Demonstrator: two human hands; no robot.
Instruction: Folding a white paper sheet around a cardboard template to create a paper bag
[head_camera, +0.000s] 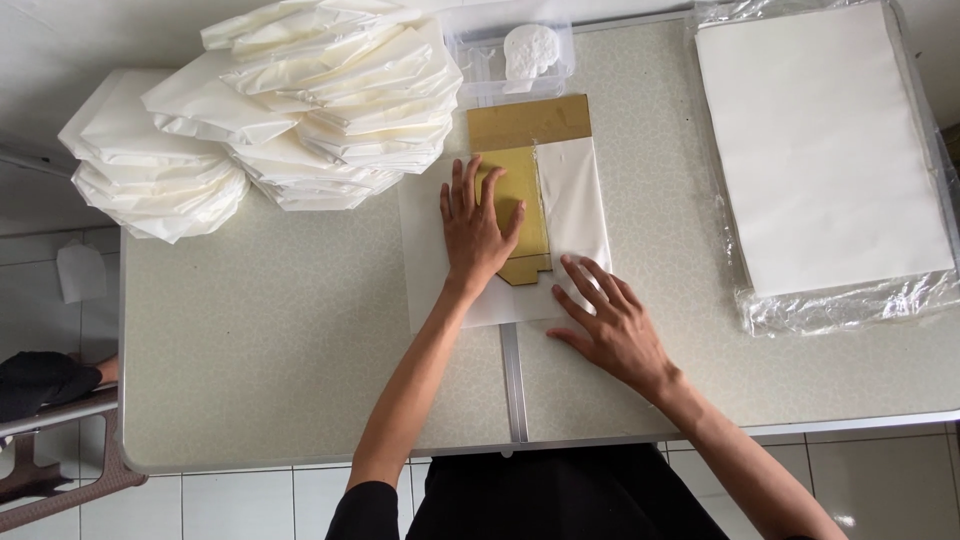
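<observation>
L hand: flat, palm down, fingers spread wide, pressing on flat gold cardboard template. Holds nothing, just weighs it down.

R hand: also open, fingers splayed, tips resting on lower right corner of white paper sheet where it's folded over the template's right side. No grasp visible.

Gold template sits mid-table, slightly toward far edge, on top of the white sheet; sheet's left part spreads out under the L hand, right part folded across the gold. Top strip of the gold, a duller tone, is uncovered.

Around it: big heap of folded white paper pieces at far left, touching/overlapping the sheet's upper left corner. Clear plastic box with a white lumpy object inside, just beyond the template. Stack of flat white sheets in clear plastic wrap at far right, well apart from the hands. All on a speckled grey folding table, centre seam running toward the person.
</observation>
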